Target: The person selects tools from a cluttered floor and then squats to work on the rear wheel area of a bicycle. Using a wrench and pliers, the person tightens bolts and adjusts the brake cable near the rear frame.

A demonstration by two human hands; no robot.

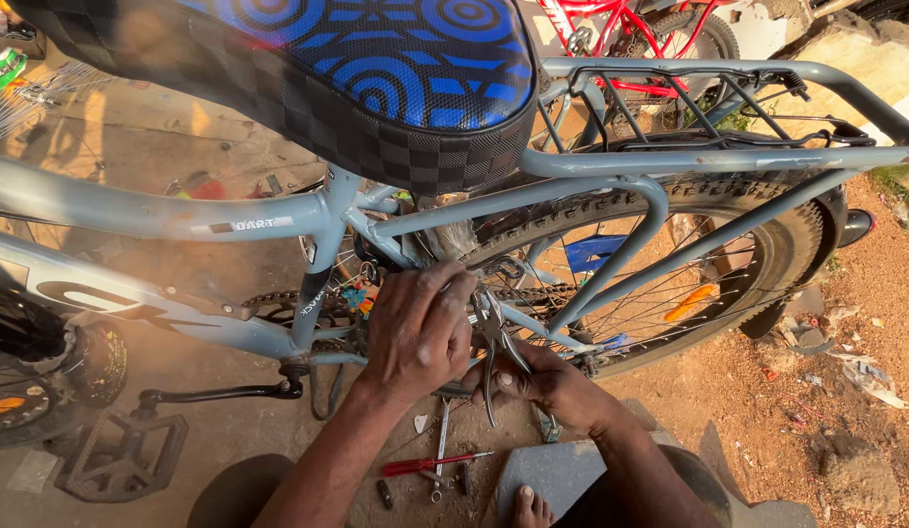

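pliers [494,337]: steel, stiff, light; handles squeezed in right hand [547,383], at 5 o'clock of left.
left hand [415,328]: closed on frame [533,328] part; grip contents couldn't be told.

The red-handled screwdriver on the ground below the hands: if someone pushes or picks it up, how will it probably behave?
The red-handled screwdriver looks like a thin metal shaft in a plastic handle, so it is probably stiff and light. Its handle seems rounded, so it might roll when pushed, though the gritty ground would likely stop it soon. Dust could make the handle slightly slippery.
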